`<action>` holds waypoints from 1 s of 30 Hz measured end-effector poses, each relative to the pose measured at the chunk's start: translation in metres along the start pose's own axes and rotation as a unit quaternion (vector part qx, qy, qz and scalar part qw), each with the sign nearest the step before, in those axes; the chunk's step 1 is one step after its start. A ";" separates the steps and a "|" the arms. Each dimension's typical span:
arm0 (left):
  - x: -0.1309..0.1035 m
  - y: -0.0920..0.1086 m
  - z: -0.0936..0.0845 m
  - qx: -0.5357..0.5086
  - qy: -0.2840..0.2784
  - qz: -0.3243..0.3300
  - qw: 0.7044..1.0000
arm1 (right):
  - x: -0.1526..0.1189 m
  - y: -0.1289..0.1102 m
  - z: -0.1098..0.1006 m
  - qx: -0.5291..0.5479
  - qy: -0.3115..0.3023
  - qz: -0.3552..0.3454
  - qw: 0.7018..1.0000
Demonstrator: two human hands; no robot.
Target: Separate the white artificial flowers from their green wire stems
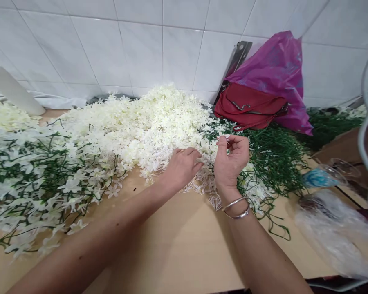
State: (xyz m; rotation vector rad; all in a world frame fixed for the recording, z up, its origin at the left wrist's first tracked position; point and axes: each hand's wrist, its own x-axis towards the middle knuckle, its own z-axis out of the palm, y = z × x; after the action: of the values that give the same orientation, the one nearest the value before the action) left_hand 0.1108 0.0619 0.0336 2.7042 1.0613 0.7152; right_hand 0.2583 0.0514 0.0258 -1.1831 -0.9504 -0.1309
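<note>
My left hand (183, 166) is over the lower edge of a heap of white blossoms (168, 118), beside a pile of thin white stalks (202, 183). Its fingers are bent down, and whatever lies at their tips cannot be made out. My right hand (232, 157), with silver bangles at the wrist, is raised palm inward between the blossoms and a pile of green stems (272, 159). Its thumb and forefinger pinch a small white piece, seemingly a flower part. The two hands are apart.
Finished-looking sprays of white flowers on green stems (49, 175) spread across the left. At the back stand a red bag (248, 106) and a purple plastic bag (279, 77) against the tiled wall. Clear plastic wrap (334, 232) lies at the right; a white cable (363, 134) hangs there.
</note>
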 end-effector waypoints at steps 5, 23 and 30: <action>0.029 0.018 0.022 0.048 -0.035 -0.013 0.998 | 0.000 0.004 -0.001 -0.032 -0.009 0.005 0.999; -0.023 -0.033 -0.036 -0.203 0.229 -0.143 0.941 | -0.006 -0.001 0.000 0.009 -0.053 0.040 0.998; -0.025 -0.023 -0.050 -0.432 0.178 -0.260 0.845 | -0.010 -0.005 0.003 0.023 -0.094 0.075 0.992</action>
State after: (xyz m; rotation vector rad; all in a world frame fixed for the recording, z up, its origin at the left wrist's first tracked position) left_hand 0.0567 0.0605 0.0613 1.4692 1.0961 1.2242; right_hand 0.2481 0.0479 0.0226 -1.2350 -1.0200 0.1238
